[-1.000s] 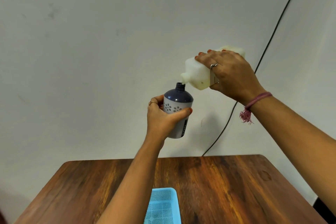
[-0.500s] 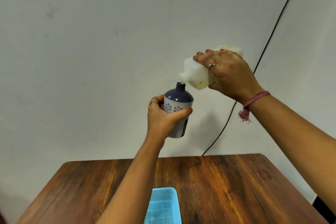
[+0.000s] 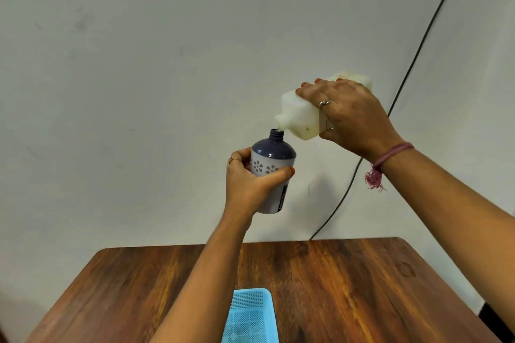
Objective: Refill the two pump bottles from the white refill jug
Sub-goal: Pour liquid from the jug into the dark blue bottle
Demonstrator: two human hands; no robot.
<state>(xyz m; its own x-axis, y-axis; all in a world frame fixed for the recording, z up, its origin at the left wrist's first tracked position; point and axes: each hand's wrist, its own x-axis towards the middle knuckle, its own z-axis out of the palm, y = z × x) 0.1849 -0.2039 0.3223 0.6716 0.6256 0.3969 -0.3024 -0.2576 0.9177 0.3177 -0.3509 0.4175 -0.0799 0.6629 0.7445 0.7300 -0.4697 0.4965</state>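
Gripping the white plastic refill jug [image 3: 301, 117] from above, the right hand [image 3: 351, 117] has fingers spread and curled over the jug's upper face, with the thumb tucked under its lower edge. The jug's long axis runs from upper right down to lower left, so its short spout [image 3: 280, 121] points down and left, ending just above the open threaded neck [image 3: 276, 135] of the dark blue-grey round-shouldered pump bottle with white flower prints [image 3: 271, 172]. The left hand [image 3: 250, 178] wraps that bottle's body, thumb across the front, holding it nearly upright, with the neck leaning slightly toward the spout, well above the brown wooden table [image 3: 348, 287]. Spout and neck look almost touching; whether liquid is flowing cannot be told. The pour seems to turn on keeping the spout over the neck, which lies below and left of the right hand. Below the bottle, a light blue mesh plastic tray [image 3: 250, 315] sits at the table's near edge.
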